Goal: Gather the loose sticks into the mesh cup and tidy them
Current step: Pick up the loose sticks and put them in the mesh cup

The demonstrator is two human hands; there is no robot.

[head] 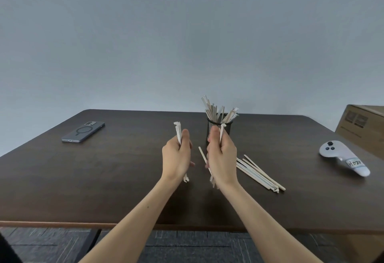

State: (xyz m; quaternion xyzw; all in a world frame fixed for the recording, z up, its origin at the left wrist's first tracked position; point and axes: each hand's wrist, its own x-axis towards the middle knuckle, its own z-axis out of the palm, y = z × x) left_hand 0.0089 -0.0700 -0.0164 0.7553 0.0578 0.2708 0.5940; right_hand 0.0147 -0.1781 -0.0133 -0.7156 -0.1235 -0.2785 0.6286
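Left hand (176,155): we see it clenched around a paper-wrapped stick (178,132), held near upright, its ends showing above and below the fist.
Right hand (221,156): we see it closed on a small bunch of sticks (222,133); one top end pokes above the fingers, and the lower ends splay out below the wrist.
Mesh cup (219,128): it stands on the table (124,179) just behind our right grip, partly hidden by it, with many sticks standing in it and fanning outward.
Loose sticks (260,172): a pile lies flat on the table just to the right of our right grip, slanting away toward the near edge.
Phone (83,131): it lies face down, well to the left of our left grip.
Controller (344,158): white, lying far right of both grips.
Cardboard box (363,127): behind the controller at the right edge.
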